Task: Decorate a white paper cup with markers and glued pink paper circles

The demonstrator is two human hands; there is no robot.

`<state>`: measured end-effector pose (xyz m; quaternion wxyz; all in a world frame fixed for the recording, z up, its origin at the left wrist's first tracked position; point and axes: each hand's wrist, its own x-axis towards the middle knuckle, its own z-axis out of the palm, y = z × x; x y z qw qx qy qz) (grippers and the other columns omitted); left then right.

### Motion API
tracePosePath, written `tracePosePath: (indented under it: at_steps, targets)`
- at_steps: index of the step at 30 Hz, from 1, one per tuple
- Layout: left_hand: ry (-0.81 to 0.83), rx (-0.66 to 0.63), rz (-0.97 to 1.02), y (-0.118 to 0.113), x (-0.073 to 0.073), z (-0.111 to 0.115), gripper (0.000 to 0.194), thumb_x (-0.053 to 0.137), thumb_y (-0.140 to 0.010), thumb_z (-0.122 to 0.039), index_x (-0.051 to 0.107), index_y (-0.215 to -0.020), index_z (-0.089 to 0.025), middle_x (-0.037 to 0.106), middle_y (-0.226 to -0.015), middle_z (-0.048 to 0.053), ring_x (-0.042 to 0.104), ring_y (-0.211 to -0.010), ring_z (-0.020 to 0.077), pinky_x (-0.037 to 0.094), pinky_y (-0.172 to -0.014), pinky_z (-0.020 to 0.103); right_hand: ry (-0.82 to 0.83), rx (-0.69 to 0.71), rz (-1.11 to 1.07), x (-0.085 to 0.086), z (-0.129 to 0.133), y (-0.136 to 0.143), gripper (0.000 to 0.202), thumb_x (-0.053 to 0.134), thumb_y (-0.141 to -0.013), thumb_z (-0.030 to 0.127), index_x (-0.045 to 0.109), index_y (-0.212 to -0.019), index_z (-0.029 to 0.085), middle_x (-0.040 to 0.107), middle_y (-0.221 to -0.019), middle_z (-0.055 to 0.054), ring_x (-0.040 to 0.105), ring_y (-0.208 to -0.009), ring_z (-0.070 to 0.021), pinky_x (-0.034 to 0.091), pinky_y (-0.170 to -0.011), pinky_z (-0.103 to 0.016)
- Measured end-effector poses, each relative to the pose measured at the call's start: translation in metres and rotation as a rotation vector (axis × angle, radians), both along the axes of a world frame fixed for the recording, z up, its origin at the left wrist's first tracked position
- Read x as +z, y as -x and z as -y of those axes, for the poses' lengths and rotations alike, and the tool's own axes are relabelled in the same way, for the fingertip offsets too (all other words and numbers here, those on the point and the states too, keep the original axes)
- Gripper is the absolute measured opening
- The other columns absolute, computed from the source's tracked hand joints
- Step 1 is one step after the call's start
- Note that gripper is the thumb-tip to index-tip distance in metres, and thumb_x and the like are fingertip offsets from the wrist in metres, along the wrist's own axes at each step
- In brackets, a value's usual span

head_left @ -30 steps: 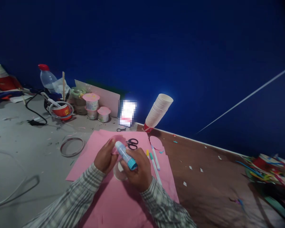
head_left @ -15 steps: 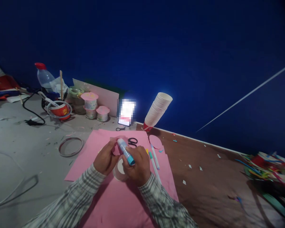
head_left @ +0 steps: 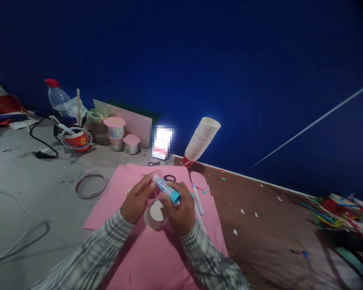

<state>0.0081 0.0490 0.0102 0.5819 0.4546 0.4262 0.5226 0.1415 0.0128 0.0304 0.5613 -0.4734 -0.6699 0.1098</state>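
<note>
Head view: the right hand (head_left: 181,211), just below the frame centre, grips a glue stick (head_left: 166,189) between thumb and curled fingers. The stick is tilted, blue end to the lower right, pale end to the upper left. The left hand (head_left: 136,201), to its left, pinches a thin pink paper piece (head_left: 159,173); the piece is largely hidden by the fingers and stick. The pale end of the stick lies at this piece; contact cannot be confirmed.

A white round cup (head_left: 156,215) stands below and between the hands on pink sheets (head_left: 124,175), lower centre. Scissors (head_left: 170,178) lie just above the stick, partly covered. A pink disc (head_left: 199,180) and markers (head_left: 198,201) are positioned right of the right hand.

Left of the sheets lies a ring (head_left: 90,196). Right of centre, a leaning stack of paper cups (head_left: 202,139) stands near the blue wall (head_left: 245,72).
</note>
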Motion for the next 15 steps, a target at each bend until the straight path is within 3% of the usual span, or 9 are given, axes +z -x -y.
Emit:
tracePosePath:
  at_steps: [3, 5, 15]
  targets:
    - [-0.092, 0.053, -0.096, 0.003, -0.001, -0.001, 0.049, 0.058, -0.066, -0.054, 0.061, -0.107, -0.028, 0.065, -0.111, 0.002, 0.054, -0.106, 0.0242, 0.040, -0.094, 0.037, 0.059, -0.004, -0.025, -0.002, 0.000, 0.000, 0.027, 0.059, -0.078, 0.025, 0.058, -0.105, 0.023, 0.068, -0.096, -0.007, 0.067, -0.081, -0.0242, 0.055, -0.069, -0.033]
    - [-0.114, 0.067, -0.114, 0.003, 0.002, 0.000, 0.049, 0.055, -0.068, -0.055, 0.060, -0.109, -0.028, 0.065, -0.114, 0.002, 0.052, -0.110, 0.0236, 0.035, -0.100, 0.037, 0.092, -0.036, -0.042, -0.002, 0.001, 0.000, 0.026, 0.058, -0.077, 0.024, 0.058, -0.103, 0.022, 0.070, -0.094, -0.006, 0.068, -0.073, -0.0228, 0.056, -0.064, -0.031]
    - [-0.197, 0.109, -0.223, -0.002, 0.013, 0.006, 0.045, 0.041, -0.077, -0.053, 0.062, -0.106, -0.026, 0.066, -0.113, 0.000, 0.053, -0.108, 0.0200, 0.038, -0.097, 0.031, 0.140, -0.181, -0.150, 0.002, -0.002, 0.001, 0.014, 0.055, -0.075, 0.024, 0.060, -0.087, 0.020, 0.069, -0.069, -0.001, 0.063, -0.054, -0.0191, 0.051, -0.049, -0.026]
